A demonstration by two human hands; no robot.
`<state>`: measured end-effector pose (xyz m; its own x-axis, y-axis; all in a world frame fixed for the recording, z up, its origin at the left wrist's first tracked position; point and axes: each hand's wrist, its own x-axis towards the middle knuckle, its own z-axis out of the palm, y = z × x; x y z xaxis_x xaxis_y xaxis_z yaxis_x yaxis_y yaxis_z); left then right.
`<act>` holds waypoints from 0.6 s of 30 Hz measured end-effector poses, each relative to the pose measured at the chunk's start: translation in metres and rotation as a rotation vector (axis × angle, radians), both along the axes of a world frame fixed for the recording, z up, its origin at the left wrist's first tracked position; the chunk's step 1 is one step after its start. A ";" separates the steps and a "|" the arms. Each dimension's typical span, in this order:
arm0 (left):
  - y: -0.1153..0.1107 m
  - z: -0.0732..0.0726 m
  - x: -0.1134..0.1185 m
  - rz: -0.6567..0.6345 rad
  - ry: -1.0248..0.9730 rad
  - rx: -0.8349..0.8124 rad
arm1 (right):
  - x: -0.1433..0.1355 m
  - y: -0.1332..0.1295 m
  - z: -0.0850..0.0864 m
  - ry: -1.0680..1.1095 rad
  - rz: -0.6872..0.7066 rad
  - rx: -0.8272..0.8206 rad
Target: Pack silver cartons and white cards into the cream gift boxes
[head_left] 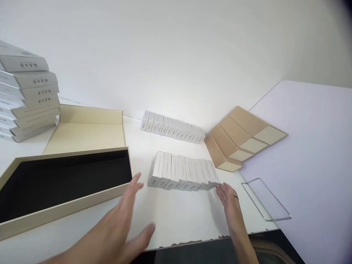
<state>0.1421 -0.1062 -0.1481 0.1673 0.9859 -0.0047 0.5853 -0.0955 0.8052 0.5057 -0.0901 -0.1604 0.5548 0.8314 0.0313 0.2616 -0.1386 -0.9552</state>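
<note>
A front row of several small white boxes (182, 172) stands on the white table, pressed side by side, with small dark print on their faces. At its right end, the fingertips of my right hand (228, 201) are on or very close to the last box; the fingers are stretched out and a dark ring shows on one. My left hand (123, 216) hangs left of the row with thumb and fingers spread, holding nothing. Just beyond it lies an open cream box (90, 201) with a black inside, its lid (90, 135) folded back flat.
Behind, a second row of small white boxes (172, 127) stands near the wall. Larger white boxes (30, 99) are stacked at the far left. Brown cartons (236, 137) lean at the right, above a bent metal wire frame (266, 200). The table's front edge (192, 242) is chipped.
</note>
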 end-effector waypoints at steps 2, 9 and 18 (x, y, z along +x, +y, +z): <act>0.012 0.004 0.025 -0.081 0.009 -0.001 | -0.004 0.013 -0.001 0.032 0.021 0.039; 0.051 0.005 0.069 0.001 -0.275 -0.031 | -0.010 0.042 0.000 0.099 0.102 0.039; 0.076 -0.008 0.059 0.028 -0.354 -0.107 | -0.012 0.035 -0.006 0.143 0.044 0.039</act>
<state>0.2010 -0.0301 -0.1565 0.1498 0.9872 -0.0543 0.2695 0.0121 0.9629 0.4934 -0.0549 -0.1662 0.5190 0.8547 -0.0129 0.1271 -0.0921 -0.9876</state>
